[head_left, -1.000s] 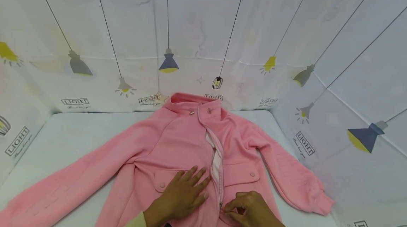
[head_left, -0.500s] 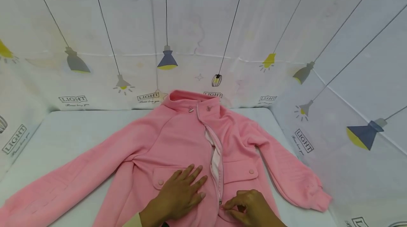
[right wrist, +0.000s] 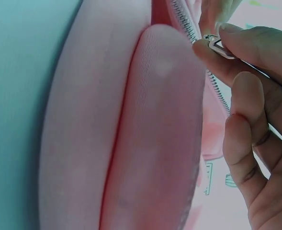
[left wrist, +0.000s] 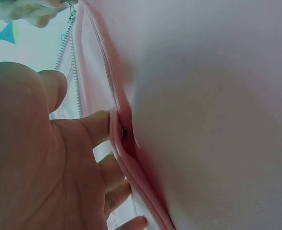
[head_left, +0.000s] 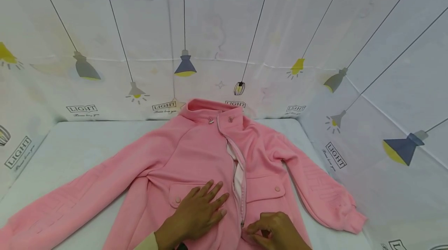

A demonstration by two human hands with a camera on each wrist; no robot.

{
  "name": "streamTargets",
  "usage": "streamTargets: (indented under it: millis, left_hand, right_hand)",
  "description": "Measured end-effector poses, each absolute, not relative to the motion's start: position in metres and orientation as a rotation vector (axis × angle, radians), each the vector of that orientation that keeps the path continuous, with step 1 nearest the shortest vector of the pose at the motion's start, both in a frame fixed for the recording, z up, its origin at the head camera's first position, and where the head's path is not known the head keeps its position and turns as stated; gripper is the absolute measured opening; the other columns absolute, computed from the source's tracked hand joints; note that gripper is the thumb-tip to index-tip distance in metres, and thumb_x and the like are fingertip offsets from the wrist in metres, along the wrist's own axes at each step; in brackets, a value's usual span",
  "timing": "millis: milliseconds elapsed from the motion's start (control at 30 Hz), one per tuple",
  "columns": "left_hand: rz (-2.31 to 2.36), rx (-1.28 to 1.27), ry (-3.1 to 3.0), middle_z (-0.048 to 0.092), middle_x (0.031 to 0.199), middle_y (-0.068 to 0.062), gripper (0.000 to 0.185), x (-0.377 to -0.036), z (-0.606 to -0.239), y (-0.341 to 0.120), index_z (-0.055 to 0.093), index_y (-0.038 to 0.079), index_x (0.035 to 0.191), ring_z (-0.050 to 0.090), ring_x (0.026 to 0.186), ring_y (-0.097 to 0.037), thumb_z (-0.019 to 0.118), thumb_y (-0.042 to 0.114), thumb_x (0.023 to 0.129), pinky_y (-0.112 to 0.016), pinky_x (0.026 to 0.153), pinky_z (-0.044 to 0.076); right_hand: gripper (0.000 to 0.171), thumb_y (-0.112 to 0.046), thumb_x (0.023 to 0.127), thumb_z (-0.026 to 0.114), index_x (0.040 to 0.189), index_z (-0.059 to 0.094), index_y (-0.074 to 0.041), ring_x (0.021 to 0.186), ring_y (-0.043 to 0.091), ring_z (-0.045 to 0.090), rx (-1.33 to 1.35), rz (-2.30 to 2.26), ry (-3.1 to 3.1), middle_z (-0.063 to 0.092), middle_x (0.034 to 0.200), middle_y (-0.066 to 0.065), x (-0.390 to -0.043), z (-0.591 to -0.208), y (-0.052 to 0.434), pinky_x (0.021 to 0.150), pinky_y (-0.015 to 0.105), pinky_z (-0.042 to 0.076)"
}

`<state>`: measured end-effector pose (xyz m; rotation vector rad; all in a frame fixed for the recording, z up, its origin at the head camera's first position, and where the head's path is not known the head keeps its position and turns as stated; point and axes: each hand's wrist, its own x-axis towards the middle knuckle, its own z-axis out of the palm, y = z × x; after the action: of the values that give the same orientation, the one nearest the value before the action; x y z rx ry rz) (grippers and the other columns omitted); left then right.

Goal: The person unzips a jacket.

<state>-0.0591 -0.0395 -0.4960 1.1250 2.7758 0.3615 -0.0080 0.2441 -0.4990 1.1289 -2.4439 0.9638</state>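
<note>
Right hand [head_left: 276,230] pinching zipper pull [right wrist: 217,44] low on pink jacket [head_left: 196,156] — teeth running up toward collar; left hand [head_left: 201,213] flat, spread beside zipper.

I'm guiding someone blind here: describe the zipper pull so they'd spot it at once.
Find the pink jacket spread on the white table. Follow its half-open front zipper down toward the hem. The small silver metal pull is pinched in the right hand, beside the flat left hand.
</note>
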Motion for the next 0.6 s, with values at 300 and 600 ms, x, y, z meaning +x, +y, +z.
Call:
streamTargets:
  millis: [300, 600]
  left_hand:
    - [0.337, 1.175, 2.822, 0.042, 0.171, -0.002, 0.061, -0.062, -0.506, -0.039, 0.053, 0.032, 0.159, 0.042, 0.157, -0.031, 0.019, 0.057, 0.115, -0.055, 0.115, 0.046]
    - [0.333, 1.146, 2.774, 0.038, 0.173, -0.002, 0.059, -0.065, -0.508, -0.037, 0.051, 0.032, 0.16, 0.039, 0.159, -0.03, 0.023, 0.057, 0.115, -0.054, 0.118, 0.044]
  right_hand:
    - [0.027, 0.002, 0.073, 0.088, 0.09, 0.086, -0.019, 0.054, -0.012, 0.047, 1.214, 1.09, -2.392, 0.061, 0.06, -0.011, -0.003, -0.497, 0.243, 0.055, 0.0, 0.036]
    - [0.019, -0.007, 0.086, 0.085, 0.093, 0.085, -0.025, 0.063, -0.019, 0.048, 1.353, 1.196, -2.399, 0.066, 0.066, -0.015, 0.005, -0.496, 0.242, 0.052, 0.001, 0.036]
